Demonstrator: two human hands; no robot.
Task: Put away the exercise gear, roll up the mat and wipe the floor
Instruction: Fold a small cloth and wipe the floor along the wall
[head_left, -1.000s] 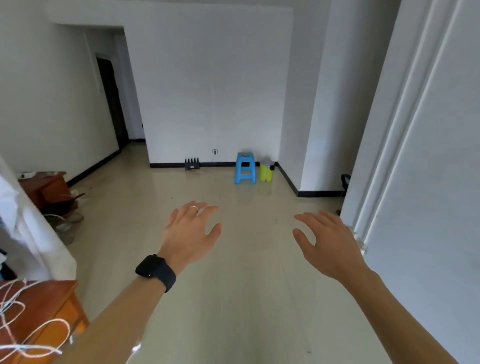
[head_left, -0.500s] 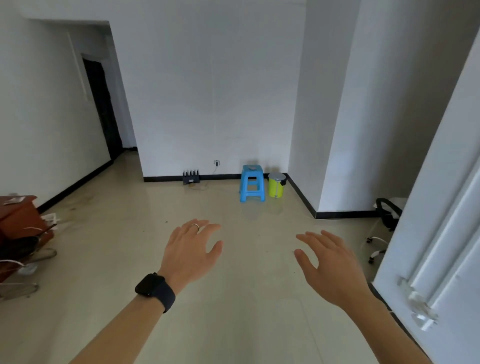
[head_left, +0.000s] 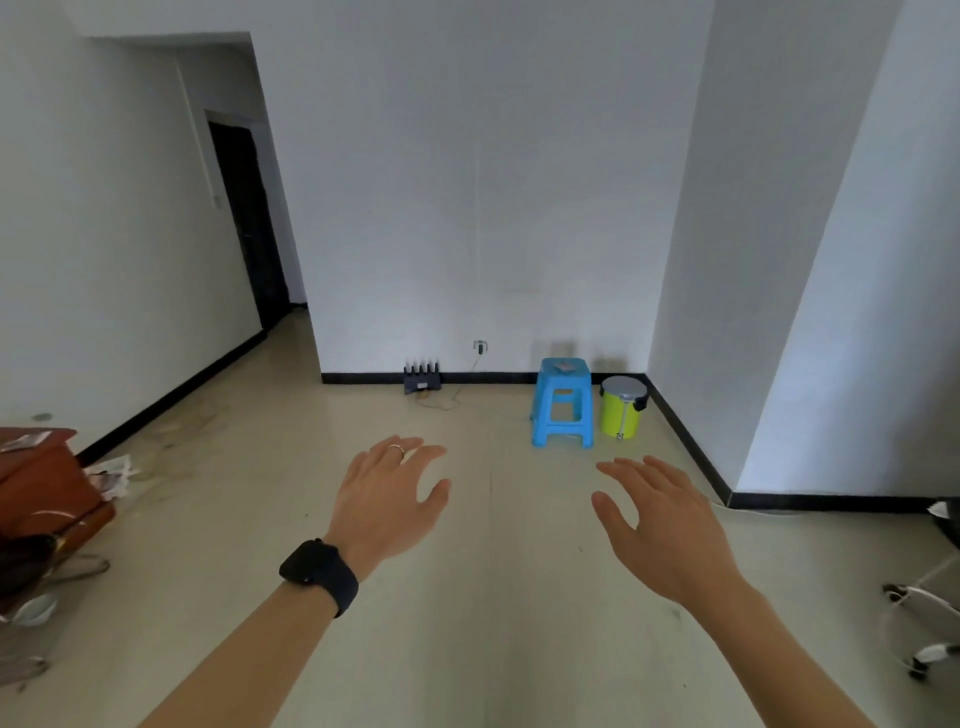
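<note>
My left hand (head_left: 387, 499) is stretched out in front of me, palm down, fingers apart, holding nothing; a black watch sits on its wrist and a ring on one finger. My right hand (head_left: 660, 525) is held out beside it, also palm down with spread fingers and nothing in it. Both hover above the beige tiled floor (head_left: 483, 613). No mat and no exercise gear show in the head view.
A blue plastic stool (head_left: 562, 402) and a yellow-green lidded bin (head_left: 622, 407) stand by the far wall. A black charger rack (head_left: 422, 378) sits at the skirting. Brown wooden furniture (head_left: 44, 483) with clutter is at left; a chair base (head_left: 922, 618) at right. A dark doorway (head_left: 249, 218) opens far left.
The view has turned right and moved forward: the white door at right has left the frame, the stool and bin look nearer, and both hands stay raised and empty.
</note>
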